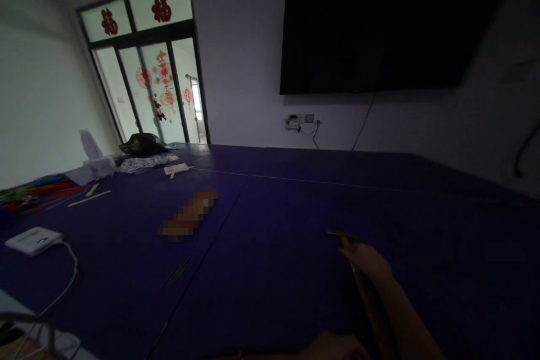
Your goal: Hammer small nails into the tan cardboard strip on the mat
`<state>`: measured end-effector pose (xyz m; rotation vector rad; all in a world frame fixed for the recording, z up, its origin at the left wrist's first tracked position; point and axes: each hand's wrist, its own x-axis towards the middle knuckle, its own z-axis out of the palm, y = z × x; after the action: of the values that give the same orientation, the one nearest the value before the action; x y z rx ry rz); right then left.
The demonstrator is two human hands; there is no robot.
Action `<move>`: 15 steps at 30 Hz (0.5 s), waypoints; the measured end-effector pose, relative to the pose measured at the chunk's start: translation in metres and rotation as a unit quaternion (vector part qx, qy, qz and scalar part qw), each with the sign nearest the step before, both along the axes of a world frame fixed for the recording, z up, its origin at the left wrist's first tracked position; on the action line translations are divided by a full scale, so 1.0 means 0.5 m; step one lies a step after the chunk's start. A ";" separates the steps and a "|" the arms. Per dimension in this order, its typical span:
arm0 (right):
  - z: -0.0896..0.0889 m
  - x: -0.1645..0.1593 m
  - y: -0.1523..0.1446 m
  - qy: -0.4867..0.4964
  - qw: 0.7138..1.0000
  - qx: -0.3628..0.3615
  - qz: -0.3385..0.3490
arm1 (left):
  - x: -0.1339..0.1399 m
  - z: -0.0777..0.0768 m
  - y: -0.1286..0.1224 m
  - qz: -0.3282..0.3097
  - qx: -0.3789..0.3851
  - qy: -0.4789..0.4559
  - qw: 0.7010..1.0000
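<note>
My right hand (369, 261) is closed around the upper wooden handle of a hammer (367, 295), just below its dark metal head. The handle slants down toward the bottom edge of the head view. Low at that edge, my left hand (333, 346) is partly cut off beside the lower handle. Its fingers are too dark and hidden to show whether they grip anything. Several thin dark rods (179, 273) lie on the purple tabletop (274, 270), left of both hands. Farther back lies a blurred orange-brown object (189, 216).
A white box-like device (34, 241) with a cable (71, 275) sits at the left. Red and green items (42, 194) and pale strips (89, 198) lie behind it. A black bag (143, 144) rests at the far edge. A large screen (379, 28) hangs on the wall.
</note>
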<state>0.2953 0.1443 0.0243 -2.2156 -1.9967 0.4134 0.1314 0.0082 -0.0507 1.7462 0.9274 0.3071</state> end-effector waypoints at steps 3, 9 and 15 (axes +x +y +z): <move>0.017 -0.005 -0.009 -0.004 1.000 -0.003 -0.024 | -0.012 0.014 -0.016 -0.002 0.041 0.000 0.999; 0.101 -0.086 -0.046 -0.009 0.998 0.046 -0.038 | -0.038 0.093 -0.015 0.021 0.013 -0.045 0.999; 0.078 -0.275 -0.129 0.028 0.989 0.110 0.094 | -0.207 0.251 0.072 0.079 -0.015 -0.170 0.982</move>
<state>0.1580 0.0800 0.0631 -1.8742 -2.1164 0.2561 0.0279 0.0439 0.0750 1.5323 0.8163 0.6694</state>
